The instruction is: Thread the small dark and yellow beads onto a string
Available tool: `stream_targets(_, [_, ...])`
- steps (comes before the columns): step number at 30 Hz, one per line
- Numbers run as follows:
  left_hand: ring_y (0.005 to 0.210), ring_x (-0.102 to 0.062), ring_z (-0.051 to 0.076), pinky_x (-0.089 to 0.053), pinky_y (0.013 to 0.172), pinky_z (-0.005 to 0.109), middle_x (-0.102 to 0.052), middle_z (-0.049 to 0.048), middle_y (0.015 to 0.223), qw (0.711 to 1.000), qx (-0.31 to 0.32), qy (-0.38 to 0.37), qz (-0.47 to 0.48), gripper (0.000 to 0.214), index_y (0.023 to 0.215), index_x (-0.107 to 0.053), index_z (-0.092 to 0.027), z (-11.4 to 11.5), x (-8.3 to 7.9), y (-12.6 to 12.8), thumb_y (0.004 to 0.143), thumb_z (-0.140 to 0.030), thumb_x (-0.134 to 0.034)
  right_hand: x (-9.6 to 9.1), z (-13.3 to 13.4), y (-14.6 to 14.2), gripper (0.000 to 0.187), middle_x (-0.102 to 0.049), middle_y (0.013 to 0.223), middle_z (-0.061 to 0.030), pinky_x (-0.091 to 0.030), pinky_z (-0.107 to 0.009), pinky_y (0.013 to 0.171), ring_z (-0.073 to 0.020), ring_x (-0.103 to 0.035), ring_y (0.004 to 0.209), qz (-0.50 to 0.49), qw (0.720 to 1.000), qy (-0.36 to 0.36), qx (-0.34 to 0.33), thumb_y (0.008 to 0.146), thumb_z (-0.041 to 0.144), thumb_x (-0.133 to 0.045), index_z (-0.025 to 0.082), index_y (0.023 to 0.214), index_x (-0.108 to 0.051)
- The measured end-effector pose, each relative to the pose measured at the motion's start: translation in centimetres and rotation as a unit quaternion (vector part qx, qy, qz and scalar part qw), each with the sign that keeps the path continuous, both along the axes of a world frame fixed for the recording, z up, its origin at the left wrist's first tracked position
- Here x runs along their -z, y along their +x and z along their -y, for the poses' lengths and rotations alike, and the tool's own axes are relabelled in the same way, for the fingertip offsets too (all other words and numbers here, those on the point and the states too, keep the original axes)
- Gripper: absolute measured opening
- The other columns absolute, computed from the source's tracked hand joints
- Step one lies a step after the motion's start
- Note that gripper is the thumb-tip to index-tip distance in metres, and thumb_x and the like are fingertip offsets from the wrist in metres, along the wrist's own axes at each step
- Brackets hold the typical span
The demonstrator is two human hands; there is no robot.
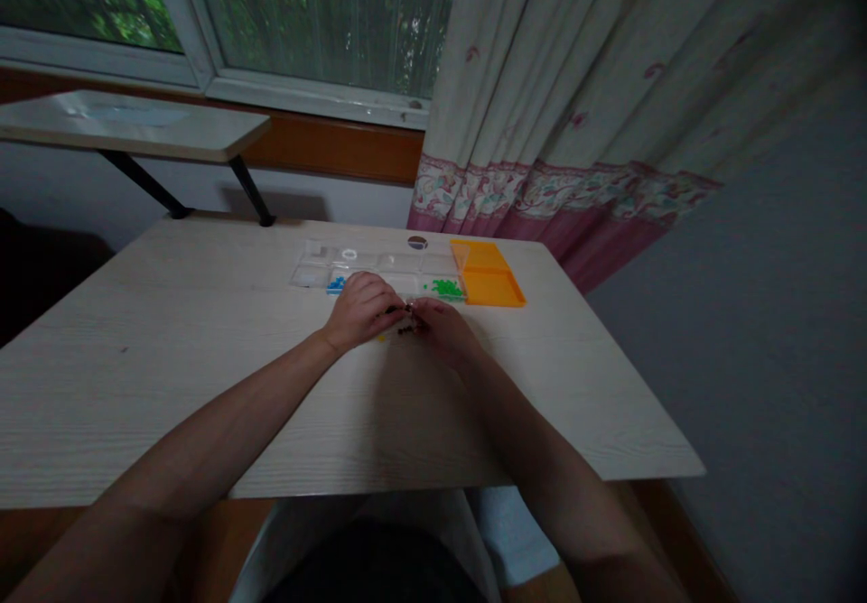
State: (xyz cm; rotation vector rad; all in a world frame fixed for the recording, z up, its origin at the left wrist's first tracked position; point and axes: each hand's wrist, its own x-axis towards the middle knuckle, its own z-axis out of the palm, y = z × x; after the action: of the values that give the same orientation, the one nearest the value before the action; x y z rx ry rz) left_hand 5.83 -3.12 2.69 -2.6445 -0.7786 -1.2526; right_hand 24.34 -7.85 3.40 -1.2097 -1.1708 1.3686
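While small green beads (pixel 447 288) lie at right in the long clear plastic box (pixel 399 263), left hand (pixel 364 308) and right hand (pixel 443 328), nearer, pinch a small dark piece (pixel 409 309)!

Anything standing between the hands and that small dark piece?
Nothing visible does: the left hand and right hand meet right at the small dark piece. The clear tray lies just beyond them, not between. The exact grip is too small to tell.

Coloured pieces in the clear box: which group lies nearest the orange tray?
The green pieces, at the right end of the clear box; the blue pieces lie farther left.
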Motion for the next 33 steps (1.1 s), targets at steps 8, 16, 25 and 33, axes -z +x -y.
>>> stream_targets(8, [0.093, -0.056, 0.019, -0.04, 0.089, 0.037, -0.069, 0.0027, 0.087, 1.0, -0.006, -0.02, -0.003, 0.021, 0.088, -0.069, -0.026, -0.15, 0.08, -0.06, 0.089, -0.045, -0.061, 0.45, -0.16, -0.02, 0.035, -0.048, 0.061, 0.0048, -0.035, -0.023, 0.055, -0.0089, -0.043, 0.056, 0.002, 0.999, 0.033, -0.006, 0.069, 0.053, -0.066, 0.02, 0.068, -0.057])
stream_targets(16, [0.091, -0.056, 0.019, -0.038, 0.092, 0.039, -0.07, 0.0018, 0.086, 1.0, -0.007, -0.004, -0.005, 0.017, 0.093, -0.071, -0.028, -0.18, 0.06, -0.02, 0.089, -0.042, -0.061, 0.79, -0.32, 0.12, 0.03, -0.05, 0.058, 0.0053, -0.034, -0.023, 0.054, -0.0093, -0.043, 0.055, 0.013, 0.999, 0.046, 0.013, 0.072, 0.049, -0.066, 0.02, 0.072, -0.06])
stream_targets(25, [0.091, -0.057, 0.018, -0.037, 0.094, 0.041, -0.07, 0.0018, 0.085, 1.0, -0.006, -0.003, -0.007, 0.018, 0.095, -0.072, -0.029, -0.3, 0.11, -0.06, 0.091, -0.04, -0.059, 0.73, -0.34, 0.35, 0.031, -0.054, 0.066, 0.003, -0.04, -0.025, 0.06, -0.0109, -0.046, 0.059, 0.07, 0.993, 0.085, 0.033, 0.077, 0.051, -0.062, 0.02, 0.08, -0.065])
stream_targets(33, [0.091, -0.057, 0.019, -0.036, 0.093, 0.04, -0.071, 0.0016, 0.085, 1.0, -0.01, -0.019, -0.004, 0.018, 0.096, -0.072, -0.029, -0.41, 0.13, -0.08, 0.091, -0.04, -0.059, 0.43, -0.25, 0.59, 0.032, -0.059, 0.072, 0.0003, -0.042, -0.026, 0.062, -0.0121, -0.049, 0.062, 0.104, 0.986, 0.121, 0.038, 0.081, 0.05, -0.057, 0.02, 0.084, -0.068])
